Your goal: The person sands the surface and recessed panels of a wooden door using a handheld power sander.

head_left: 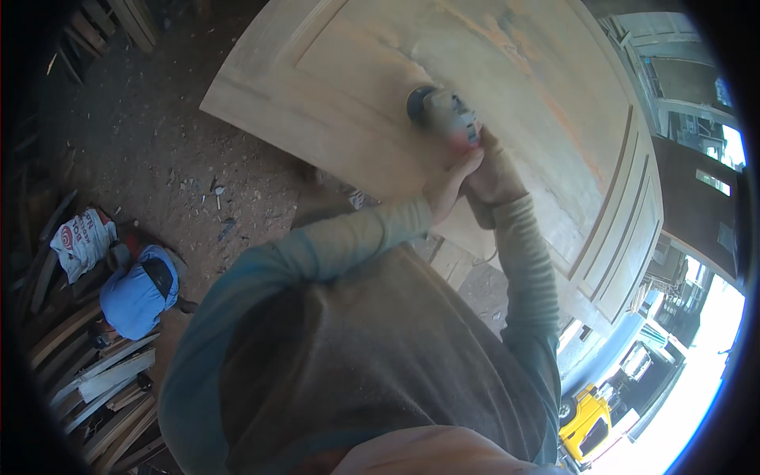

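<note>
Lower left of frame: white sack (79,241) with a round red mark, crumpled on the dirt floor (198,158) beside a blue bundle (136,297); offcut slats (103,380) below. Centre: left hand (447,186) and right hand (492,176), fingers closed round the rear of the grey sander (443,115), disc flat on the pale wooden door (491,71). Risk, judged: tilting the disc could gouge the panel; both hands sit close together, so a kick might twist it loose. Lower right: yellow vehicle (587,423).

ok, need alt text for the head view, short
Both hands, left hand and right hand, grip a handheld power sander pressed on a large pale wooden door panel in a dusty workshop. Wood strips and a blue bag lie on the dirt floor to the left.
</note>
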`<action>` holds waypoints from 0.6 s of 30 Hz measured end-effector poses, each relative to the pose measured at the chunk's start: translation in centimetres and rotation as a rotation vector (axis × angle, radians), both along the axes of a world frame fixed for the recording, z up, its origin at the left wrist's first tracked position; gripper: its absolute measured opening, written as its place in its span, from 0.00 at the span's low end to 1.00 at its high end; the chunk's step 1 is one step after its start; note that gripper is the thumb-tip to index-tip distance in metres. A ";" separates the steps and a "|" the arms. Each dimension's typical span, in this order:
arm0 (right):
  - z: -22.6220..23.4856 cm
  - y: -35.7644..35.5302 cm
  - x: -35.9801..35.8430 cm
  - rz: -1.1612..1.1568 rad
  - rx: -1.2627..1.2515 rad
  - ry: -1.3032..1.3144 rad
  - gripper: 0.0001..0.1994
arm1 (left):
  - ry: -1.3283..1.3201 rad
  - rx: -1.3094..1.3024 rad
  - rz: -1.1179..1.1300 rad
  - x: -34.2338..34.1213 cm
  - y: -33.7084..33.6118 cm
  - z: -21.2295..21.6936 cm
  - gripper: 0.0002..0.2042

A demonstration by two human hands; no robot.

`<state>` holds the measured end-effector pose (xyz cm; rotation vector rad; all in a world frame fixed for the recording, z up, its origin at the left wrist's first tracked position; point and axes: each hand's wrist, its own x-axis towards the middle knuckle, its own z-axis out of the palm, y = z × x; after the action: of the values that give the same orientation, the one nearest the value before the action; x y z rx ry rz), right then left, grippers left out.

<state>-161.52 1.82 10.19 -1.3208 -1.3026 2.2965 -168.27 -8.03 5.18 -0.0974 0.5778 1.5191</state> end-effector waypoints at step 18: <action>-1.5 1.8 -2.4 0.678 0.982 -0.305 0.29 | 0.086 0.124 0.194 -1.8 0.5 -0.6 0.24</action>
<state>-163.89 3.64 8.65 -0.9304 -2.7815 1.2672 -170.09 -7.57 4.58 0.0078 0.5535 1.7504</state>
